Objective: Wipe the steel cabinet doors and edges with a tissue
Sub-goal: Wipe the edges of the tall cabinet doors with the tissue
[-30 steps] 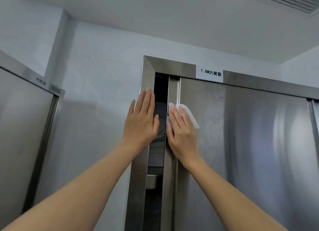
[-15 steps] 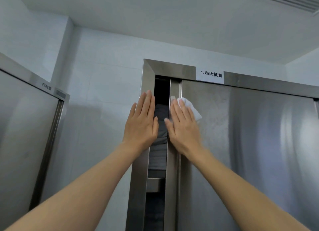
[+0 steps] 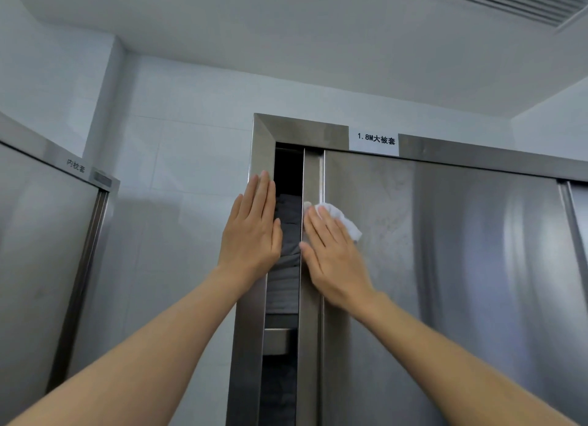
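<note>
Now two flat hands, left hand (image 3: 251,231) bare, right hand (image 3: 331,253) pressing one tissue (image 3: 342,217) with straight fingers.

White crumpled tissue (image 3: 342,219) flat against steel cabinet door (image 3: 445,266) edge

A white label (image 3: 374,140) is fixed to the top frame of the steel cabinet (image 3: 445,266) on the right, directly above the left part of its sliding door; it reads "1.8M大被套" in black characters. A second marking (image 3: 75,165) stands on the top frame of the left cabinet (image 3: 38,250), near its right corner; its three dark characters are blurred and appear to read "内枕套". Just to the right of that marking sits a small grey plate (image 3: 102,179), whose content cannot be read.
</note>
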